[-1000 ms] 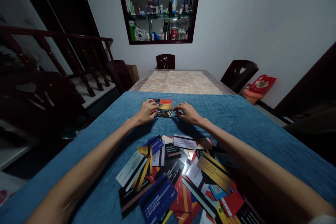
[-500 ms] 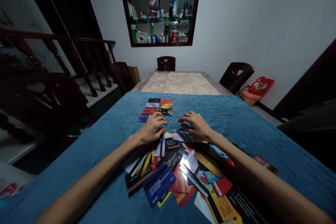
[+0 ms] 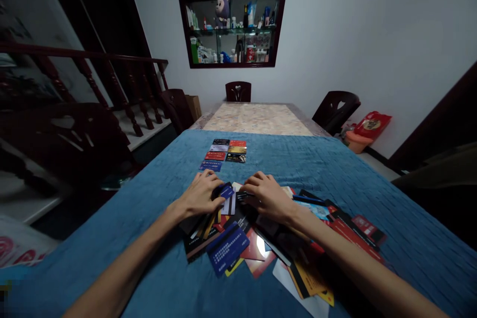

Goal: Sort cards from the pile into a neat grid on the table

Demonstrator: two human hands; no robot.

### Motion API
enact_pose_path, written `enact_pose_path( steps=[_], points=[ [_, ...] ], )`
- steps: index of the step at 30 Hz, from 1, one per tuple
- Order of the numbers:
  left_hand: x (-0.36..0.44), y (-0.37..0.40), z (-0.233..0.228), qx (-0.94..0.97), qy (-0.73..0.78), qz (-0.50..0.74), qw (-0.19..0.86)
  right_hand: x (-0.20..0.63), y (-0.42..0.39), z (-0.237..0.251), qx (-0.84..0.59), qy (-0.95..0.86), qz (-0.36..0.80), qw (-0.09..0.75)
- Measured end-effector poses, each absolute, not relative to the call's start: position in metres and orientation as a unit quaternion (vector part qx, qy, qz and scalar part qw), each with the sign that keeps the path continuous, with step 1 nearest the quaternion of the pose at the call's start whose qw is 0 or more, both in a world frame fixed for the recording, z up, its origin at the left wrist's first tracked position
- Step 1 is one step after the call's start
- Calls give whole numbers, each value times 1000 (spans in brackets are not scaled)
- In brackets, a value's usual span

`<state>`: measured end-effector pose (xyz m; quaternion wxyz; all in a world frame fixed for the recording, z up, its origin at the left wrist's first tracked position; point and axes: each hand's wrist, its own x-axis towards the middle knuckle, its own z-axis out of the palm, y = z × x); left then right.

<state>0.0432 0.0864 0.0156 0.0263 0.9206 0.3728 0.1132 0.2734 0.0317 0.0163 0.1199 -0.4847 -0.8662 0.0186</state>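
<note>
Blue quilted cloth [image 3: 335,169] covers the worktop where both my hands rest on a loose heap of plastic cards [image 3: 261,238]. My left hand [image 3: 201,196] lies palm down, fingers curled over a dark blue card [image 3: 226,191] at the heap's far edge; whether it grips I cannot tell. My right hand [image 3: 266,196] lies just beside it, fingers bent onto a black card [image 3: 244,196]. Farther off, well apart, seven cards sit in a neat grid [image 3: 225,153].

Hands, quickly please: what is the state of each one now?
Left hand: fingers curled on the card pile; grasp cannot be told.
Right hand: palm down on the same pile; grasp cannot be told.
</note>
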Motion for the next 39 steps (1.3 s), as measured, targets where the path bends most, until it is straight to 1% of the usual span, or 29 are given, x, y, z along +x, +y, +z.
enact_pose_path(
  steps=[4, 8, 15, 23, 28, 34, 39],
  points=[
    [43, 82, 14, 919, 385, 83, 14, 260, 33, 16, -492, -864, 24, 106],
    [49, 77, 11, 923, 375, 80, 22, 253, 37, 11, -492, -865, 19, 95],
    [53, 72, 2, 937, 329, 108, 45, 252, 38, 1, -492, -866, 29, 81],
    [54, 71, -5, 942, 284, 152, 92, 258, 39, 4, -474, -876, 47, 75],
    [56, 70, -6, 944, 269, 163, 102, 263, 43, 2, -453, -887, 55, 73],
    [56, 71, -9, 944, 259, 173, 112, 267, 46, -2, -418, -905, 15, 81],
    [54, 73, -8, 941, 261, 178, 120, 273, 48, 1, -377, -923, -17, 70]
  ],
)
